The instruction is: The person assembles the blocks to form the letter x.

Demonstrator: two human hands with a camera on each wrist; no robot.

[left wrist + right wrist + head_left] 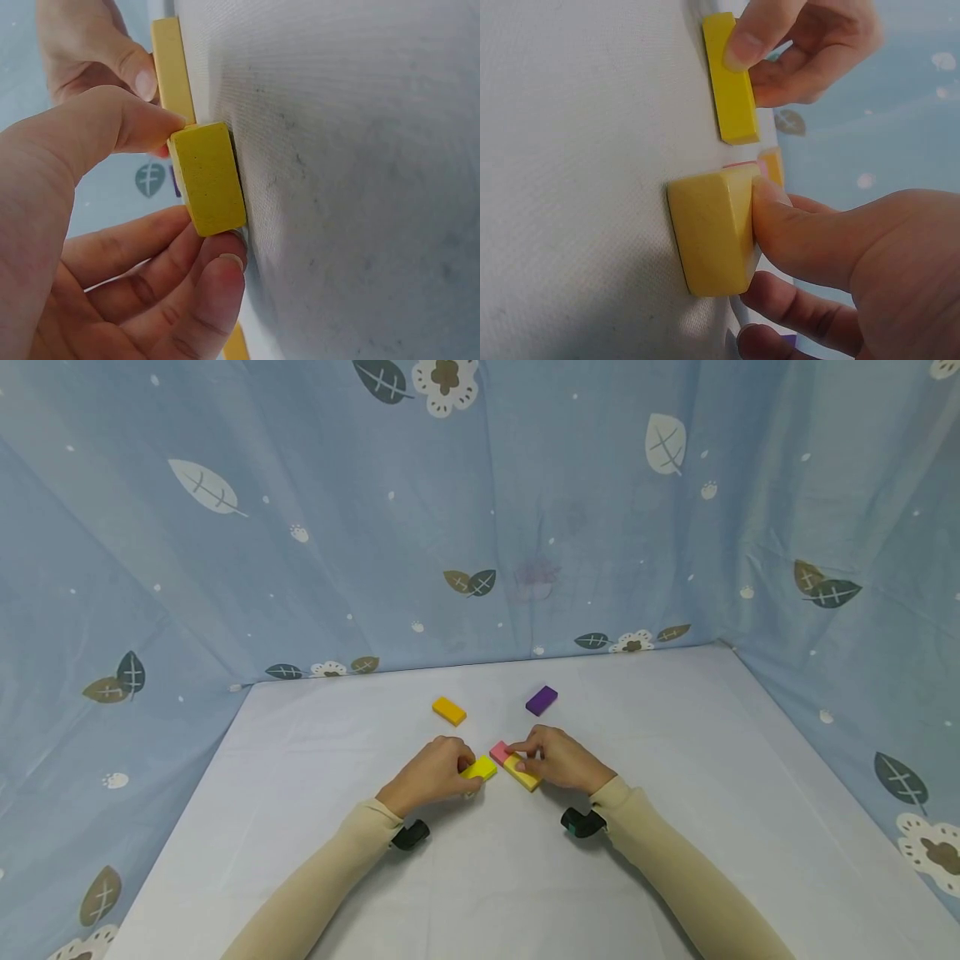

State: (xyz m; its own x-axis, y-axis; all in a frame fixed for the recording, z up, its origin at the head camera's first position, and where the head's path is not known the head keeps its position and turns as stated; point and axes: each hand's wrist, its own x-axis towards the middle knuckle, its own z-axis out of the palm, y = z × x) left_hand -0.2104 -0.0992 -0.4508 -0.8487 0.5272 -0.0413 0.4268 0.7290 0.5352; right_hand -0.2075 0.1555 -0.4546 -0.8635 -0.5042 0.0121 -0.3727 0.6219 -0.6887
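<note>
My left hand (435,768) pinches a bright yellow block (483,767) between thumb and fingers. In the left wrist view the block's end face (210,180) points at the camera, low against the white cloth. To its right, my right hand (564,760) grips a pale yellow block (522,774) lying on the cloth. The thumb lies along this block (705,236) in the right wrist view, with fingers at its other side. A pink block (499,752) sits end to end with the pale yellow one at its far end, beside the right index finger. The bright yellow block is close to both.
An orange block (449,711) lies farther back on the left, and a purple block (542,701) farther back on the right. All rest on a table covered in white cloth (480,893). A blue patterned curtain (480,510) surrounds the back and sides.
</note>
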